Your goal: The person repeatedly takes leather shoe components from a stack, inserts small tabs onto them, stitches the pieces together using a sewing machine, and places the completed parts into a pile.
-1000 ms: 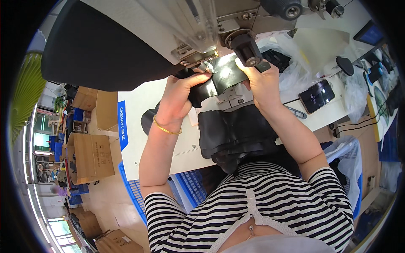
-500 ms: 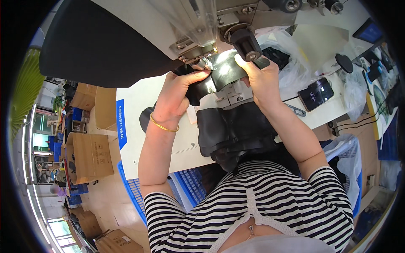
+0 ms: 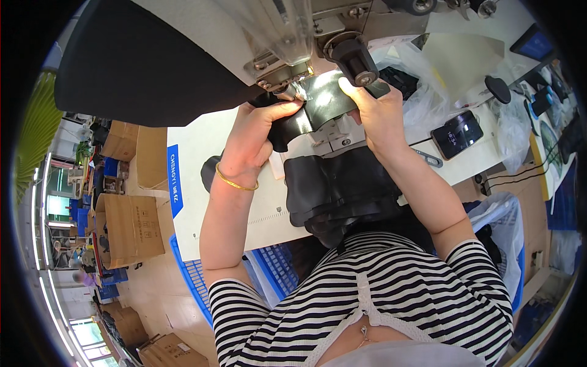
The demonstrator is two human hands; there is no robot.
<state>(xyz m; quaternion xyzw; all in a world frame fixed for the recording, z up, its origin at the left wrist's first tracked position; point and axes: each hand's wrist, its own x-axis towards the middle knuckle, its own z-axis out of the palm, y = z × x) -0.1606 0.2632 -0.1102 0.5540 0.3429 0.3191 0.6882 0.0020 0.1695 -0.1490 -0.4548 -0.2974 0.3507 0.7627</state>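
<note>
A shiny black leather-like piece (image 3: 327, 101) lies under the needle area of a sewing machine (image 3: 284, 85), lit by a bright lamp. My left hand (image 3: 254, 131) pinches its left part, thumb on top close to the presser foot. At its right edge my right hand (image 3: 380, 116) grips it between thumb and fingers, just below a black knob on the machine. Some fingertips are hidden beneath the material. A stack of similar black pieces (image 3: 342, 189) rests at the table's near edge, against my body.
A phone (image 3: 457, 136) and a grey thread snipper (image 3: 427, 158) lie right on the white table (image 3: 229, 214). Clear plastic bags (image 3: 422, 92) stand behind them. Blue baskets (image 3: 275, 266) are below the table edge; cardboard boxes (image 3: 131, 229) stand on the floor at left.
Both hands keep their hold on the black piece, with hardly any movement. The whole view has shifted very slightly.
</note>
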